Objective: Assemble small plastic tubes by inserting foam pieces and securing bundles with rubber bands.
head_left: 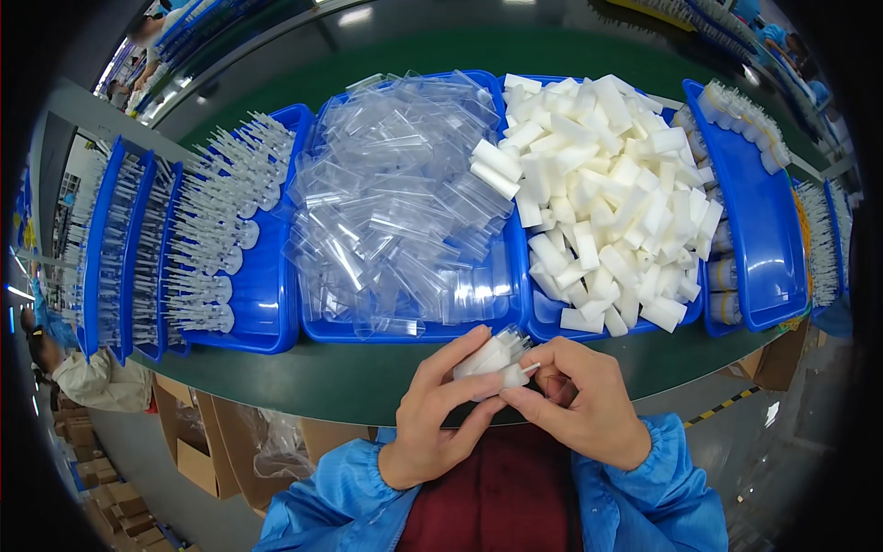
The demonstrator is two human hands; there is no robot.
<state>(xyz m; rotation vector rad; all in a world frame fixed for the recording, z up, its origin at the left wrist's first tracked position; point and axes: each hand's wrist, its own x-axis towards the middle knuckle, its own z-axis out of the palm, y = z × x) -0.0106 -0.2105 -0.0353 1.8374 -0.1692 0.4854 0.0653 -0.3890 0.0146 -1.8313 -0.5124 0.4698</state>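
1. Both hands are brought together at the near edge of the green worktable (pixel 340 368), and a white piece (pixel 495 355) is held between them, just in front of where two blue trays meet. Clear plastic is seen at its far end.
2. Work on the white piece is judged to be under way and unfinished, since fingers of both hands are engaged on it; how much remains to be done on it cannot be told.
3. By the left hand (pixel 432 405), the white piece is grasped, with the fingers curled inward around it.
4. By the right hand (pixel 589 400), a small white stemmed part (pixel 515 374) is met, with thumb and fingers bent close together; whether it is pinched or merely steadied is hidden.
5. Beyond the hands, the middle tray (pixel 405 336) is heaped with clear plastic pieces (pixel 377 212), and the tray beside it (pixel 549 327) with white blocks (pixel 635 202); much loose stock is thus left.
6. On the left, white stemmed parts (pixel 207 294) are lined up in a blue tray (pixel 262 317), with more in tilted trays alongside.
7. On the right, white bundles (pixel 745 124) are set at the far end of a tilted tray (pixel 773 267).
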